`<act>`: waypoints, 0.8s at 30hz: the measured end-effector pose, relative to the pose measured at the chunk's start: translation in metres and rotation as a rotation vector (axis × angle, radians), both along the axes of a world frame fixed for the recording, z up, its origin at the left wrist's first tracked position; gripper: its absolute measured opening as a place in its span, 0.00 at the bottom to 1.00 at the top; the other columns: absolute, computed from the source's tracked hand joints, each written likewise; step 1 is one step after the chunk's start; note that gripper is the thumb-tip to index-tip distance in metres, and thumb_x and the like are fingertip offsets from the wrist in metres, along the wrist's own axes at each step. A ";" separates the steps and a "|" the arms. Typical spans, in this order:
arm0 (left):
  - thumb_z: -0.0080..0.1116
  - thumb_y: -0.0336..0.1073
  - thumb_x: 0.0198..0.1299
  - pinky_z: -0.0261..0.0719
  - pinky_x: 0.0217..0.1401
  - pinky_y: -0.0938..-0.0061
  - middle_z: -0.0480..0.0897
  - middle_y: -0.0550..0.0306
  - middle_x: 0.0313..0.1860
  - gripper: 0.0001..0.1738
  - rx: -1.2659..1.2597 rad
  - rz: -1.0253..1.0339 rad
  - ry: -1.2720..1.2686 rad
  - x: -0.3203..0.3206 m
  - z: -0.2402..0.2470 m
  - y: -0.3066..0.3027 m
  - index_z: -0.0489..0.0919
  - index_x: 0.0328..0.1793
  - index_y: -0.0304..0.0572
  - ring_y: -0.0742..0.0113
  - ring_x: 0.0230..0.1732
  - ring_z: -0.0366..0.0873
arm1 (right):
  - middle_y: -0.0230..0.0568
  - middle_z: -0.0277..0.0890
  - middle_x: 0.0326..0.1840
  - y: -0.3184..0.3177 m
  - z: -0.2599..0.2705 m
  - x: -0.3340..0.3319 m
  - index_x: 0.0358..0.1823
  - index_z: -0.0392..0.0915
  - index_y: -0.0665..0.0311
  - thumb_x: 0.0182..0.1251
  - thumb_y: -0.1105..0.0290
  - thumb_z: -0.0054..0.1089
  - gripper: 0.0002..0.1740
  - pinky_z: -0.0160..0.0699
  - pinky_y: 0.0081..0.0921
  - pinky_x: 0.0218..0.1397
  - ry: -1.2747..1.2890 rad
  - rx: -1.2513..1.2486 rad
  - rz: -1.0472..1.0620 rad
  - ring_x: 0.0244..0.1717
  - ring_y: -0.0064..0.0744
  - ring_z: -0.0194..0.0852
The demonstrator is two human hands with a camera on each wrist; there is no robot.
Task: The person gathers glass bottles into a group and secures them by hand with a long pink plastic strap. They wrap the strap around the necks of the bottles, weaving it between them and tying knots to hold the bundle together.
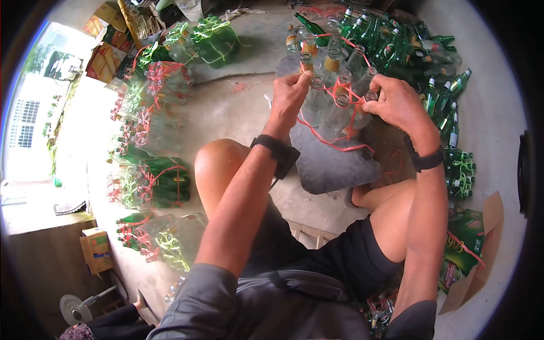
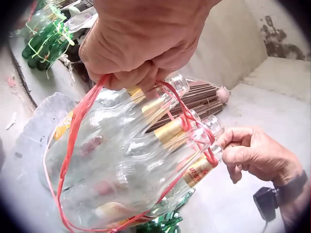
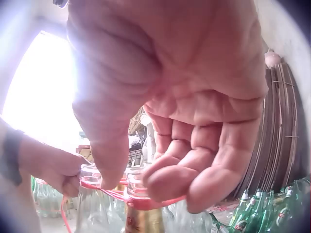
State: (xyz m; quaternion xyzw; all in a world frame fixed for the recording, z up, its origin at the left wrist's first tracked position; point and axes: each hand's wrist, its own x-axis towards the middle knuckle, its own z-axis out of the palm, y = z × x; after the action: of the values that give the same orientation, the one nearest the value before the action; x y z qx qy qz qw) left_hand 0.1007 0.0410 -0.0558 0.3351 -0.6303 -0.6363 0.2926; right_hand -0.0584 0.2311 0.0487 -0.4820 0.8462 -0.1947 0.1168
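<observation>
A cluster of clear glass bottles [image 1: 322, 107], some with gold neck labels, stands upright on a dark grey slab [image 1: 334, 173] before the person. Red plastic string [image 2: 73, 138] runs around the bottles' sides and weaves between their necks. At the near-left necks, the left hand [image 1: 290, 99] grips the string in curled fingers; a strand comes out of the fist in the left wrist view. Across the cluster, the right hand [image 1: 399, 105] holds a bottle neck [image 3: 138, 182], thumb on one side and bent fingers on the other, with string looped there.
Green bottles [image 1: 391, 48] crowd the far right along the wall. Tied bundles of bottles [image 1: 150, 175] line the left side. An open carton [image 1: 481, 249] stands at the right, a fan [image 1: 73, 309] at the lower left, where another person partly shows. Loose red string [image 1: 241, 86] lies on the floor.
</observation>
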 end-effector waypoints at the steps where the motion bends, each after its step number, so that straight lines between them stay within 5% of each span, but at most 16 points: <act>1: 0.65 0.46 0.74 0.56 0.25 0.73 0.69 0.72 0.22 0.25 0.001 -0.001 0.000 0.000 0.002 0.000 0.84 0.32 0.29 0.81 0.25 0.60 | 0.52 0.83 0.30 -0.001 -0.003 0.000 0.40 0.81 0.66 0.53 0.63 0.76 0.18 0.80 0.45 0.44 0.007 -0.006 0.002 0.37 0.56 0.85; 13: 0.64 0.45 0.74 0.57 0.26 0.73 0.70 0.71 0.24 0.23 0.035 0.024 0.003 0.004 0.004 0.014 0.86 0.33 0.29 0.80 0.26 0.60 | 0.54 0.86 0.35 -0.002 -0.012 -0.010 0.38 0.84 0.67 0.57 0.64 0.72 0.14 0.82 0.47 0.46 0.051 -0.052 0.035 0.42 0.60 0.86; 19: 0.64 0.44 0.74 0.57 0.25 0.72 0.68 0.71 0.20 0.25 -0.047 0.087 -0.025 0.009 -0.003 0.032 0.80 0.26 0.30 0.80 0.26 0.60 | 0.49 0.85 0.33 -0.006 -0.016 -0.021 0.44 0.86 0.63 0.61 0.62 0.72 0.15 0.82 0.44 0.46 0.022 -0.025 -0.007 0.40 0.54 0.87; 24: 0.63 0.42 0.74 0.55 0.25 0.72 0.66 0.73 0.21 0.24 0.126 0.121 0.033 0.012 -0.002 0.049 0.79 0.27 0.32 0.80 0.25 0.57 | 0.49 0.86 0.38 -0.009 -0.020 -0.025 0.46 0.87 0.61 0.62 0.62 0.71 0.15 0.82 0.46 0.49 0.097 -0.053 -0.020 0.44 0.54 0.87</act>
State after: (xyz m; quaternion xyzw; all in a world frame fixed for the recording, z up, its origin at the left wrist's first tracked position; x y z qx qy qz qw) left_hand 0.1130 0.0900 -0.0577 0.3798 -0.5625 -0.6613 0.3194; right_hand -0.0829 0.2225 0.0291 -0.4856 0.8500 -0.1949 0.0610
